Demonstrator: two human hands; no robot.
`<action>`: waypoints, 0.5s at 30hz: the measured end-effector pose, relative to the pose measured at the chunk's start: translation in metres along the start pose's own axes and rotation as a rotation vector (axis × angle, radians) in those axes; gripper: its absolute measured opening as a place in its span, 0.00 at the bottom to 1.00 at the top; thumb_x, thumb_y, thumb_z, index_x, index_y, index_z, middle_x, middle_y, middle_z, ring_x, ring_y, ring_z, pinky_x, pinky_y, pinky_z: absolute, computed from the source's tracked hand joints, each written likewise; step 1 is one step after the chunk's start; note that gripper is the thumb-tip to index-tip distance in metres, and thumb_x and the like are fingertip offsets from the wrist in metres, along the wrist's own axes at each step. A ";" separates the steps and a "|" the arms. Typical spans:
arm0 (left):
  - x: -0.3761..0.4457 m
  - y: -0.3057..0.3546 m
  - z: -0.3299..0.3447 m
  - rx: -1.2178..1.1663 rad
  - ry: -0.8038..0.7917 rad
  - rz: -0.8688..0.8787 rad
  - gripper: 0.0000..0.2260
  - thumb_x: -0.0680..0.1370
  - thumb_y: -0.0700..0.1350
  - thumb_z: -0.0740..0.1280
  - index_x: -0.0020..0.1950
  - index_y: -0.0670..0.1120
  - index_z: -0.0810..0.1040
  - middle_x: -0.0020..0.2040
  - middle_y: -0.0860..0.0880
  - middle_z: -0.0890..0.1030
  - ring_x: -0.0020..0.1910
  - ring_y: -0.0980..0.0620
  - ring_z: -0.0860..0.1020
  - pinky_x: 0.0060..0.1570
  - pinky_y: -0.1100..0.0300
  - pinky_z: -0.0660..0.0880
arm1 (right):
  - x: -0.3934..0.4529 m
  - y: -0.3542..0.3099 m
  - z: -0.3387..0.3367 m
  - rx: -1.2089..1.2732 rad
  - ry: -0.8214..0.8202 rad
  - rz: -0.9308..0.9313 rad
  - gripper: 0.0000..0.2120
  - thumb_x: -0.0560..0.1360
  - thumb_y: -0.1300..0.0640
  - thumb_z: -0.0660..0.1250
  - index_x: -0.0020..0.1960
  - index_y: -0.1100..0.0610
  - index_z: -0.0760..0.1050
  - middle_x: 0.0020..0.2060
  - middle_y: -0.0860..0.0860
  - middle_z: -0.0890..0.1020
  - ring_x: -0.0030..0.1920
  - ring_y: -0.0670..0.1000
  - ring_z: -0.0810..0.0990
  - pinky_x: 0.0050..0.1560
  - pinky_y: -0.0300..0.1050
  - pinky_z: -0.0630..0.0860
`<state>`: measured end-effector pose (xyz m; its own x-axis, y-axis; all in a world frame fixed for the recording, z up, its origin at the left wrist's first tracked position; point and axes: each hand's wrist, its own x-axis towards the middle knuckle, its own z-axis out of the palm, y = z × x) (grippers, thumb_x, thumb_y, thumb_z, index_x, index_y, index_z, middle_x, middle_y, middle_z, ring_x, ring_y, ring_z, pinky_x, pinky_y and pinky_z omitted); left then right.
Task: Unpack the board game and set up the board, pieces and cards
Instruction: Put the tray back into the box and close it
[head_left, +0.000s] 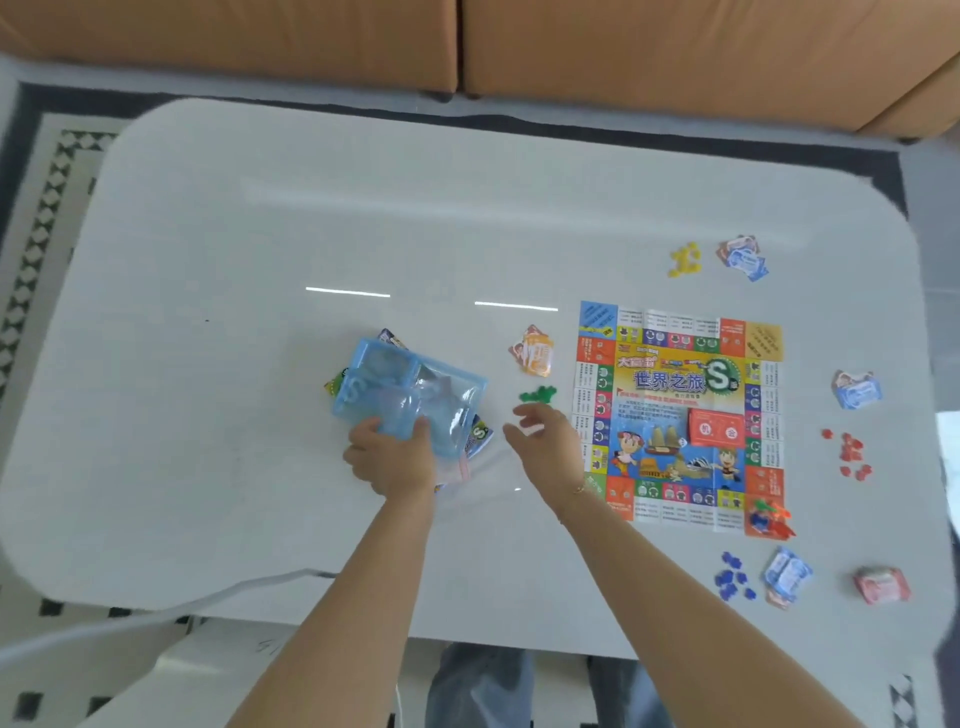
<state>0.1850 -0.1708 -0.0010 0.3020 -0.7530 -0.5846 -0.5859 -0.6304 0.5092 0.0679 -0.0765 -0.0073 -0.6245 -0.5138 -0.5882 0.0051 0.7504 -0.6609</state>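
A person stands at the near edge of a white table (260, 249), both bare arms reaching over it. The left hand (387, 457) grips the near edge of a clear blue plastic tray (400, 387), fingers curled over its rim, the tray tilted above the game's printed packaging (480, 434), whose corners peek out beneath it. The right hand (545, 441) hovers just to the tray's 3 o'clock, fingers spread loosely and holding nothing, directly below a small heap of green pieces (537, 394). At 12 o'clock from those pieces lies an orange card stack (534, 352). The game board (680, 415) lies unfolded and flat toward the right side of the table, a red card deck (719, 427) resting on its centre panel and a cluster of coloured pawns (769, 514) on its corner at 5 o'clock. Around the board, yellow pieces (684, 260) and a blue-and-red card stack (743, 257) sit at its 12 o'clock, another blue card stack (857, 389) and scattered red pieces (852, 454) at its 3 o'clock, and blue pieces (733, 577), a further blue card stack (787, 574) and a red card stack (882, 584) at its 5 o'clock. An orange sofa (467, 47) runs along the far side of the table, on a patterned rug (47, 208)
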 end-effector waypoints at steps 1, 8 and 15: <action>0.004 0.000 0.002 -0.021 0.037 -0.019 0.31 0.70 0.43 0.74 0.69 0.42 0.64 0.66 0.39 0.65 0.63 0.39 0.67 0.52 0.52 0.68 | 0.005 -0.006 0.006 0.007 -0.009 -0.011 0.14 0.74 0.53 0.69 0.59 0.53 0.75 0.51 0.49 0.76 0.44 0.48 0.76 0.44 0.41 0.72; 0.025 -0.008 0.003 -0.045 0.081 0.012 0.43 0.67 0.42 0.77 0.74 0.47 0.55 0.66 0.40 0.66 0.63 0.38 0.67 0.56 0.44 0.70 | 0.027 -0.033 0.047 0.170 -0.077 0.106 0.17 0.73 0.48 0.69 0.58 0.55 0.75 0.44 0.49 0.80 0.46 0.50 0.79 0.47 0.43 0.75; 0.026 -0.018 0.000 -0.005 0.026 0.285 0.45 0.64 0.42 0.77 0.75 0.47 0.56 0.58 0.44 0.73 0.56 0.42 0.73 0.56 0.50 0.68 | 0.019 -0.027 0.049 0.193 -0.004 0.048 0.09 0.72 0.53 0.72 0.49 0.56 0.79 0.44 0.50 0.81 0.41 0.50 0.77 0.45 0.44 0.75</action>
<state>0.2036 -0.1789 -0.0248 0.1448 -0.9044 -0.4013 -0.6460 -0.3936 0.6540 0.0937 -0.1272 -0.0234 -0.6169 -0.4811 -0.6228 0.1851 0.6805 -0.7090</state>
